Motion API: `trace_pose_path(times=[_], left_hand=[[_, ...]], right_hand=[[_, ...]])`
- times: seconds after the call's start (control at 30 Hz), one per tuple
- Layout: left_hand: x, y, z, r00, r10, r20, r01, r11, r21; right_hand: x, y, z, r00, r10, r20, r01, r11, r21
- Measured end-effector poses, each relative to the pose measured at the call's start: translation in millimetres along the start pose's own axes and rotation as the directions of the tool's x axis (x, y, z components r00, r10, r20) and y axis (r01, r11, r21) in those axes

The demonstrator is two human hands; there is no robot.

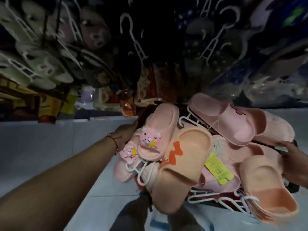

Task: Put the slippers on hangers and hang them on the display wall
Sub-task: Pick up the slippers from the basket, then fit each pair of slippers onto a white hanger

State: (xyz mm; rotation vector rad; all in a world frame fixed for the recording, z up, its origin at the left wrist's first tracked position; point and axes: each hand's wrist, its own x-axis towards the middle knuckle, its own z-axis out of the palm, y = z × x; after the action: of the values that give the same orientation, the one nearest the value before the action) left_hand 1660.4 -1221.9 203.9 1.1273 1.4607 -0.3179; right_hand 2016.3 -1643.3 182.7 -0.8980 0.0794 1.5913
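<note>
A heap of pink and peach slippers fills a dark red basket [208, 200] held low in front of me. On the left lies a pink slipper with a bear charm [160, 130], and a peach slipper with an orange mark [180, 165] is in the middle. A plain pink slipper [233, 120] rests at the back right and another peach one [266, 185] at the front right. White hangers [138, 170] poke out between them. My left hand [125, 132] grips the basket's left edge, fingertips hidden behind the slippers. My right hand [296, 160] holds the right edge.
The display wall [133, 39] rises ahead, dim and crowded with hung slippers on white hangers, pale green ones [41, 64] at the left. Packaged goods [126, 104] line its foot. A pale tiled floor [50, 139] spreads below. A yellow tag [218, 167] lies on the heap.
</note>
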Motion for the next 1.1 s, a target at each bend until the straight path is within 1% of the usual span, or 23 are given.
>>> trace_pose_path(times=[0.03,0.07,0.1,0.13,0.17,0.23,0.27,0.33,0.37,0.43,0.57,0.63,0.73,0.83,0.93,1.0,1.07,1.1], left_hand=[[14.0,-14.3,5.7,1.0,-0.012,-0.016,0.012,1.0,-0.002],[25.2,-25.8,10.8,0.999,-0.028,-0.028,0.028,1.0,-0.008],[42.2,-38.6,14.0,0.998,-0.037,-0.042,0.036,0.999,-0.021],[56.7,-50.7,17.5,0.998,-0.045,-0.051,0.043,0.999,-0.03],[71.0,-61.2,20.2,0.997,-0.052,-0.054,0.051,0.999,-0.018],[97.4,-86.7,27.7,0.995,-0.07,-0.065,0.07,0.998,-0.008],[107.0,-98.4,30.8,0.995,-0.063,-0.078,0.064,0.998,0.004],[125.3,-121.4,38.1,0.991,-0.06,-0.122,0.065,0.997,0.04],[136.1,-134.4,40.6,0.989,-0.064,-0.136,0.069,0.997,0.034],[151.6,-156.6,42.3,0.99,-0.064,-0.129,0.066,0.998,0.009],[206.4,-221.7,38.1,0.99,-0.085,-0.114,0.079,0.995,-0.064],[221.6,-243.3,36.6,0.991,-0.088,-0.102,0.078,0.992,-0.095],[217.5,-243.8,39.3,0.985,-0.08,-0.152,0.064,0.992,-0.11],[204.8,-229.8,43.5,0.984,-0.079,-0.163,0.062,0.992,-0.107],[202.9,-226.2,44.4,0.985,-0.082,-0.154,0.061,0.989,-0.136],[202.0,-225.0,43.9,0.984,-0.093,-0.149,0.07,0.986,-0.153],[175.8,-203.5,51.2,0.985,-0.078,-0.151,0.064,0.993,-0.097],[161.8,-193.7,54.1,0.987,-0.043,-0.155,0.036,0.998,-0.045]], right_hand=[[0.8,6.1,-10.1,0.996,0.008,-0.092,-0.002,0.998,0.066],[12.9,16.4,0.8,0.977,0.026,-0.211,-0.022,1.0,0.022],[31.0,23.2,15.6,0.913,0.022,-0.408,-0.088,0.986,-0.145],[51.1,22.0,18.8,0.849,0.039,-0.526,-0.204,0.944,-0.258],[64.5,15.5,2.9,0.807,0.002,-0.59,-0.185,0.951,-0.249],[83.7,20.9,-24.0,0.768,-0.004,-0.641,-0.173,0.962,-0.213],[92.5,25.6,-34.2,0.754,0.012,-0.656,-0.214,0.95,-0.229],[112.6,32.4,-52.0,0.687,0.031,-0.726,-0.295,0.925,-0.239],[120.7,38.3,-54.4,0.666,0.042,-0.745,-0.311,0.923,-0.226],[135.2,50.3,-64.8,0.666,0.06,-0.743,-0.361,0.898,-0.251],[159.1,66.0,-75.6,0.708,0.098,-0.699,-0.399,0.873,-0.281],[165.7,71.4,-85.6,0.734,0.088,-0.673,-0.379,0.876,-0.299],[172.5,76.8,-88.8,0.714,0.066,-0.697,-0.368,0.883,-0.292],[176.3,78.3,-95.3,0.69,0.003,-0.724,-0.313,0.903,-0.294],[175.7,81.4,-93.3,0.701,-0.012,-0.713,-0.311,0.894,-0.321],[173.9,82.8,-88.2,0.682,-0.038,-0.73,-0.315,0.886,-0.34],[168.5,81.1,-82.6,0.649,-0.066,-0.758,-0.323,0.878,-0.353],[165.1,79.3,-81.2,0.623,-0.086,-0.778,-0.322,0.878,-0.355]])
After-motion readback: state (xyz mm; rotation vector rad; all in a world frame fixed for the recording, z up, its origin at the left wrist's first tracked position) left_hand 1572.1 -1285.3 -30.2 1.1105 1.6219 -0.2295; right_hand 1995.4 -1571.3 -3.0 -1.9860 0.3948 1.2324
